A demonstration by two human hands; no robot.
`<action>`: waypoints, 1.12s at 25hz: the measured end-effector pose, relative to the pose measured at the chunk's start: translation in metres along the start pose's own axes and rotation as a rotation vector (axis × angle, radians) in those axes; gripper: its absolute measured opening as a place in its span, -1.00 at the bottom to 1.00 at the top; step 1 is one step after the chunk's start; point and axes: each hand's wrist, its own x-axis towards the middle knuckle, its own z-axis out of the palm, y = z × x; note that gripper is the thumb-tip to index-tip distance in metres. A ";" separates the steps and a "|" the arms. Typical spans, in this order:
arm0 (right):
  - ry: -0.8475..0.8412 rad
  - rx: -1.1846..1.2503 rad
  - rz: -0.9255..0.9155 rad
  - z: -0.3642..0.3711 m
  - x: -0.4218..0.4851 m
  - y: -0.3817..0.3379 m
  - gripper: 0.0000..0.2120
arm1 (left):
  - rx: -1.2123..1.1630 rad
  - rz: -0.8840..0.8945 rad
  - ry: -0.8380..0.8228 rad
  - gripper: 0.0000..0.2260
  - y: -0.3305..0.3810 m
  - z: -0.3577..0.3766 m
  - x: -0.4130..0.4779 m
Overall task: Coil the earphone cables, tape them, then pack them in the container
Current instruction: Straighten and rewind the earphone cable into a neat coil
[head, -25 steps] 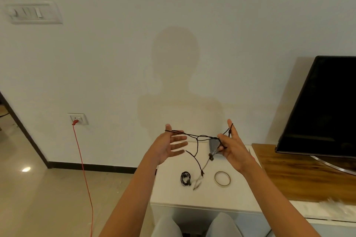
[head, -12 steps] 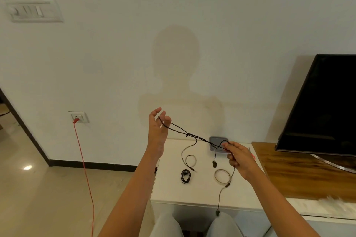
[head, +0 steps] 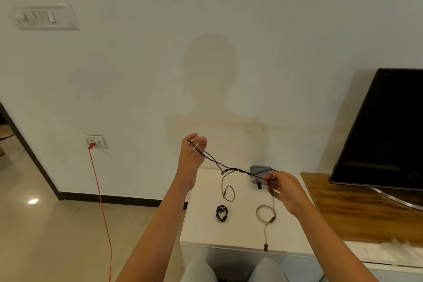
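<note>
Black earphone cable (head: 238, 169) pinched by left hand (head: 191, 158) and right hand (head: 283, 188); grey container (head: 256, 168) partly hidden.

I see a thin black earphone cable (head: 215, 161) stretched from the left fingers (head: 194, 142) down to the right fingers (head: 272, 176), its loose ends drooping in loops below. A coiled earphone (head: 221, 213) lies on the desk (head: 206, 231) below and between them. A tape roll (head: 258, 213) lies flat beneath the right fingers, and a grey container (head: 256, 170) sits just behind them.

both hands, left hand (head: 191, 155) and right hand (head: 283, 188), pinch a black earphone cable (head: 225, 167) stretched above the white table (head: 201, 224).
</note>
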 end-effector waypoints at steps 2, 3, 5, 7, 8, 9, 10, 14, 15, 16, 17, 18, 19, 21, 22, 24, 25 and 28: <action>-0.068 -0.129 -0.041 0.010 -0.003 -0.001 -0.88 | 0.064 -0.009 -0.094 -0.48 0.007 0.015 -0.006; -0.127 -0.188 -0.081 0.016 -0.005 -0.002 -0.73 | 0.068 -0.006 -0.131 -0.53 0.010 0.026 -0.008; -0.320 -0.298 -0.175 0.031 -0.012 -0.005 -0.52 | 0.095 0.012 -0.195 -0.62 0.011 0.046 -0.010; -0.519 -0.347 -0.211 0.047 -0.019 -0.005 -0.51 | 0.155 0.049 -0.297 -0.64 0.012 0.060 -0.010; -0.580 -0.356 -0.221 0.053 -0.022 -0.005 -0.56 | 0.193 0.071 -0.349 -0.65 0.012 0.064 -0.011; -0.615 -0.367 -0.246 0.059 -0.025 -0.005 -0.65 | 0.240 0.106 -0.386 -0.65 0.013 0.066 -0.011; -0.635 -0.371 -0.276 0.062 -0.027 -0.003 -0.76 | 0.307 0.162 -0.399 -0.65 0.015 0.066 -0.012; -0.557 -0.226 -0.295 0.059 -0.035 -0.006 -0.96 | 0.880 0.527 -0.199 -0.45 0.020 0.039 0.003; -0.497 -0.139 -0.297 0.055 -0.034 -0.009 -0.92 | 1.085 0.610 -0.104 -0.38 0.017 0.024 0.010; -0.430 -0.019 -0.288 0.050 -0.032 -0.013 -0.89 | 1.292 0.692 -0.026 -0.32 0.010 0.008 0.018; -0.367 0.123 -0.275 0.044 -0.028 -0.019 -0.87 | 1.456 0.768 0.019 -0.25 0.002 -0.006 0.024; -0.321 0.266 -0.259 0.039 -0.025 -0.025 -0.86 | 1.559 0.806 0.025 -0.20 -0.008 -0.019 0.029; -0.303 0.402 -0.241 0.033 -0.023 -0.032 -0.87 | 1.614 0.781 -0.011 -0.16 -0.018 -0.029 0.031; -0.331 0.648 -0.216 0.022 -0.018 -0.045 -0.90 | 1.619 0.569 -0.098 -0.10 -0.035 -0.045 0.032; -0.360 0.749 -0.208 0.016 -0.015 -0.051 -0.89 | 1.597 0.469 -0.117 -0.10 -0.042 -0.052 0.032; -0.396 0.820 -0.201 0.005 -0.010 -0.059 -0.83 | 1.522 0.360 -0.108 -0.17 -0.049 -0.060 0.030; -0.403 0.781 -0.207 0.001 -0.010 -0.061 -0.79 | 1.472 0.321 -0.091 -0.22 -0.050 -0.059 0.028; -0.389 0.504 -0.263 0.001 -0.011 -0.061 -0.60 | 1.405 0.226 -0.114 -0.04 -0.045 -0.049 0.022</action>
